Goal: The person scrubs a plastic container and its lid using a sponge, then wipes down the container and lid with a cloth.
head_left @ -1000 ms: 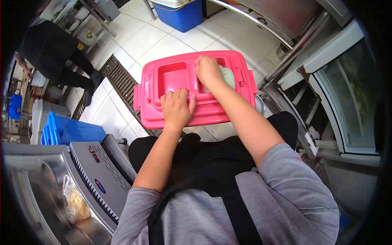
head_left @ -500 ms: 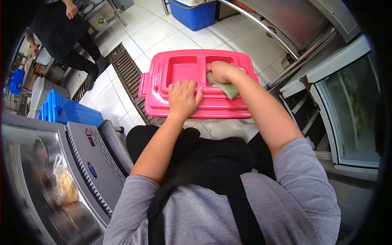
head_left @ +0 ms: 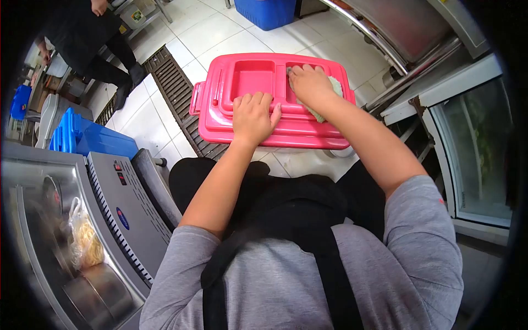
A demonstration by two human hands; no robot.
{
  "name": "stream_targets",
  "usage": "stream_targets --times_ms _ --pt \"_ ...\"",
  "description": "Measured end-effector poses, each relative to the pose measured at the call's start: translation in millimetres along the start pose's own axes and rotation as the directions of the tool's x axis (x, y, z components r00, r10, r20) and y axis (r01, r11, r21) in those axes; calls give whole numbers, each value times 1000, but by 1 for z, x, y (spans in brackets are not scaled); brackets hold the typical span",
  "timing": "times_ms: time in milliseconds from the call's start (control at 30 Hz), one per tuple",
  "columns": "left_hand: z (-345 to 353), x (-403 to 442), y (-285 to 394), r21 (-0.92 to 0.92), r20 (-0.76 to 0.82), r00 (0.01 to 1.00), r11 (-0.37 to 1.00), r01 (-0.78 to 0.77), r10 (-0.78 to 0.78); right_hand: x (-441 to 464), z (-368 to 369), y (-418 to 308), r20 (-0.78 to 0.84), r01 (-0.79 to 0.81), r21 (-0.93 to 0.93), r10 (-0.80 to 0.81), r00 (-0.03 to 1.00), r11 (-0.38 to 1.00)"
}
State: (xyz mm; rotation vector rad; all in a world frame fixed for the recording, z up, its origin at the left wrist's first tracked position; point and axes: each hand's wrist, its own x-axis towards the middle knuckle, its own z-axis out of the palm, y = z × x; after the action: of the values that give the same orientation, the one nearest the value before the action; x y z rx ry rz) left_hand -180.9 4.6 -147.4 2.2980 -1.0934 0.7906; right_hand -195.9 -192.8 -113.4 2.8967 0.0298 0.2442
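Observation:
A pink lidded container with two recesses in its lid stands in front of me. My left hand rests on the lid below the left recess, fingers bent over its near rim and thumb apart, holding nothing. At the right recess, my right hand presses on a pale green cloth, its fingers curled over it. Part of the cloth shows to the right of the hand and below it; the rest is hidden under the palm.
A person in dark clothes stands at the upper left. Around me are a floor drain grate, a blue bin, a blue cooler, a grey appliance, a metal rail and a glass-door fridge.
My right hand has shifted over the right recess and turned palm down on the cloth. My left hand stays on the lid. The view has moved, so the container appears farther right and higher.

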Motion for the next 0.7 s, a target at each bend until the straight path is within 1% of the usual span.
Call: stream_targets --times_ms 33,67,100,133,167,200,233,267,300,333,400,433,467,500,533,567,600,633,667,700 --pt "1 -1 0 -3 14 1000 1000 -5 5 -2 4 -1 -101 66 -37 -69 993 997" --pt "1 -1 0 13 7 1000 1000 -7 7 4 -2 1 17 79 -159 -78 997 984" --pt "2 0 0 28 -2 1000 1000 -9 9 6 -7 5 23 71 -150 -69 997 986" --pt "2 0 1 36 1 1000 999 -5 5 8 -19 7 201 71 -210 -28 979 975" --pt "2 0 1 32 11 1000 999 -14 13 10 -25 7 371 82 -268 24 928 960" --pt "3 1 2 40 7 1000 999 -6 6 16 -19 5 397 82 -295 44 917 952" --pt "2 1 2 51 5 1000 999 3 -4 20 -29 -1 399 84 -290 40 916 953" --pt "2 -1 2 53 12 1000 999 2 -3 23 -47 -6 552 165 -236 -8 834 958" --pt "2 0 3 54 11 1000 999 4 -5 26 -59 -8 685 235 -172 -55 727 957" --pt "2 1 2 55 8 1000 998 8 -8 31 -45 -6 683 233 -169 -57 729 958" --pt "0 1 2 48 30 1000 999 9 -10 45 -5 5 771 292 127 -280 572 948" --pt "0 1 2 34 46 999 999 15 -17 41 -16 8 772 294 124 -278 572 948" --pt "0 1 1 32 38 999 999 19 -20 34 -37 12 766 18 325 -274 581 946" --pt "0 0 1 28 44 999 1000 14 -15 31 -48 16 763 -257 491 -268 589 833" --pt "0 0 0 26 48 999 1000 13 -14 31 -32 25 775 -413 589 -339 534 695" --pt "0 0 0 28 39 999 999 24 -25 20 -37 30 776 -403 585 -340 531 704" --pt "0 0 -1 14 37 999 1000 18 -18 1 -41 30 620 -380 747 -366 694 546" --pt "-1 0 -2 1 39 999 1000 11 -11 -11 -47 27 440 -312 877 -350 827 365" --pt "-2 -1 -2 -22 45 999 1000 15 -14 -15 -50 27 437 -304 879 -362 823 368" --pt "-2 0 -4 -13 42 999 1000 23 -22 -16 -52 27 382 -350 924 -322 866 154"
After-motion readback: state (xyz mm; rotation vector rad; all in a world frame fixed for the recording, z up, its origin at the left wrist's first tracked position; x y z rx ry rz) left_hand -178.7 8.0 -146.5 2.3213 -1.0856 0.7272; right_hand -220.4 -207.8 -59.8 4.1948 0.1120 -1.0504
